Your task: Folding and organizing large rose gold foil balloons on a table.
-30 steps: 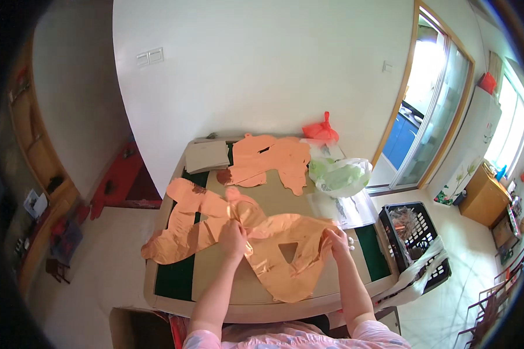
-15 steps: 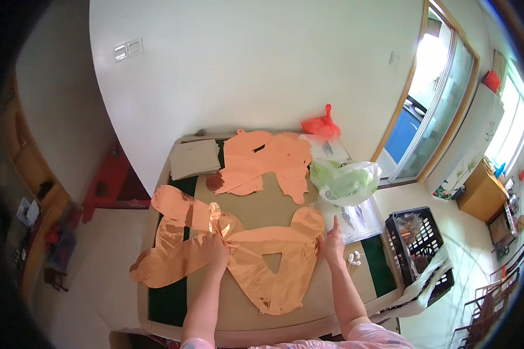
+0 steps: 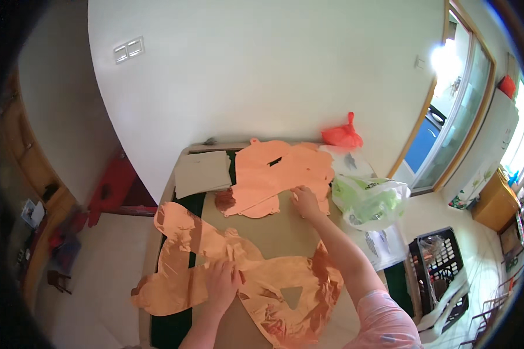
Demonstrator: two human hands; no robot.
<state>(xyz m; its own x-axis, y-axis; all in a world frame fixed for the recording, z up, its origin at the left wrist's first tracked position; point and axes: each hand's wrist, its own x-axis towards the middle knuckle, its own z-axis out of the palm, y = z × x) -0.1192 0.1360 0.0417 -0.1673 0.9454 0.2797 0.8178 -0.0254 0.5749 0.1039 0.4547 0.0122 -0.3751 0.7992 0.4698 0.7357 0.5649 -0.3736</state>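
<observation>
A flat, uninflated rose-gold foil balloon (image 3: 268, 291) with a triangular hole lies crumpled across the near part of the table. My left hand (image 3: 221, 285) rests on its middle, fingers stretched out over the foil. Farther back, more flat foil balloons (image 3: 262, 174) of the same colour overlap in a pile. My right hand (image 3: 306, 202) reaches over to the pile's near edge, with its fingers bent and closed on the foil there. My right forearm covers part of the near balloon's right side.
Grey-beige sheets (image 3: 201, 173) are stacked at the table's back left. A white and green plastic bag (image 3: 370, 200) sits at the right, over a clear printed package (image 3: 385, 247). Behind stands a red knotted bag (image 3: 343, 136). A black crate (image 3: 439, 273) is beside the table's right edge.
My right hand has left the near balloon's right corner and moved forward to the far pile. That corner has sunk and crumpled. My left hand has loosened its pinch and spread on the foil.
</observation>
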